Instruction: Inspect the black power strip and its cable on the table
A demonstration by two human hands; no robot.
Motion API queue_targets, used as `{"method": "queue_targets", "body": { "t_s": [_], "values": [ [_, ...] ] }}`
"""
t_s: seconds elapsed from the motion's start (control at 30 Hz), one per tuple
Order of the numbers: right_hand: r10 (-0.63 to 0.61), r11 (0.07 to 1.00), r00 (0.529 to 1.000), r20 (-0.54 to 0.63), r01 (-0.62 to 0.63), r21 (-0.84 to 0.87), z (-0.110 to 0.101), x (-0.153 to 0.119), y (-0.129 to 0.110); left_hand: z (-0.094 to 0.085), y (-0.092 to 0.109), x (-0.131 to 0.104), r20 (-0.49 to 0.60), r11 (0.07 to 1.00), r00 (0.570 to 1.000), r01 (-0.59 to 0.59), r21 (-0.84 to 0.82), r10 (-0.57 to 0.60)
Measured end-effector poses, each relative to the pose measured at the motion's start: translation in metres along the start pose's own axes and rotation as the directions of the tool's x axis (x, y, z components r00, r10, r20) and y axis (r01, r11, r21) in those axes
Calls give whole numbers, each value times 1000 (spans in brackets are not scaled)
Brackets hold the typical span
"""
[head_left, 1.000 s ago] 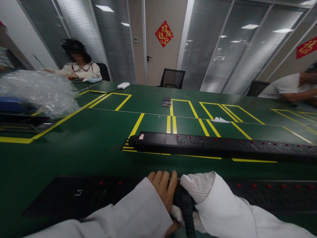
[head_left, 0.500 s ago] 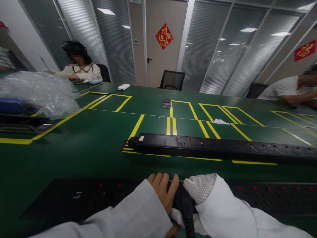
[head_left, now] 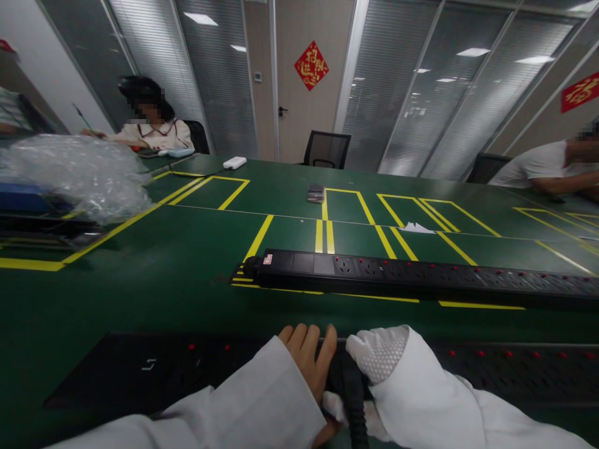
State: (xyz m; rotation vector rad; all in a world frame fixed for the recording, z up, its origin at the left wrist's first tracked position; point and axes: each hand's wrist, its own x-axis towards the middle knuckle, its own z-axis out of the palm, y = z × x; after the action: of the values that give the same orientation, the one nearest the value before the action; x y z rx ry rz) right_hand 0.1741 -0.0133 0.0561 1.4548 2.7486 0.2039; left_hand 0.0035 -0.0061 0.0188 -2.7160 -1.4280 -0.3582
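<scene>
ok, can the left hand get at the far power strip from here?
Likely yes. The left hand is at the near power strip, and only green table and yellow tape show between it and the far power strip. Actual reach is hard to judge.

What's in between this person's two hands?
In the head view, a black plug with a ribbed cable lies between the bare left hand and the gloved right hand.

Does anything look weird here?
Yes, a little: a jagged white scrap lies on the green table by yellow tape, like something torn. Also, the right hand wears a white dotted glove, but the left hand is bare.
</scene>
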Motion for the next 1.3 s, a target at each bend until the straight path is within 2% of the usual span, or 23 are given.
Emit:
{"method": "queue_targets", "body": {
  "t_s": [0.23,0.4,0.53,0.73,0.93,1.13,1.3],
  "values": [
    [33,999,999,18,-33,10,14,1,-1,7,-1,-1,-44,1000,999,2,24,-1],
    [47,999,998,-28,-47,-1,17,0,0,14,-3,-2,-101,999,995,-20,41,24],
    [55,998,997,-56,-56,-14,19,1,0,15,-2,-1,-153,1000,988,2,21,1],
    [70,998,993,-93,-70,10,23,7,-4,26,-1,-1,-216,994,976,5,108,19],
    [134,989,991,-28,-131,70,28,9,-5,19,-2,-2,-159,999,987,-5,37,11],
    [106,988,994,-26,-102,119,21,8,-4,6,-3,-1,-42,999,999,-32,14,32],
    [120,988,992,-33,-116,104,24,6,-3,1,-1,0,-53,1000,999,2,26,0]
  ]
}}
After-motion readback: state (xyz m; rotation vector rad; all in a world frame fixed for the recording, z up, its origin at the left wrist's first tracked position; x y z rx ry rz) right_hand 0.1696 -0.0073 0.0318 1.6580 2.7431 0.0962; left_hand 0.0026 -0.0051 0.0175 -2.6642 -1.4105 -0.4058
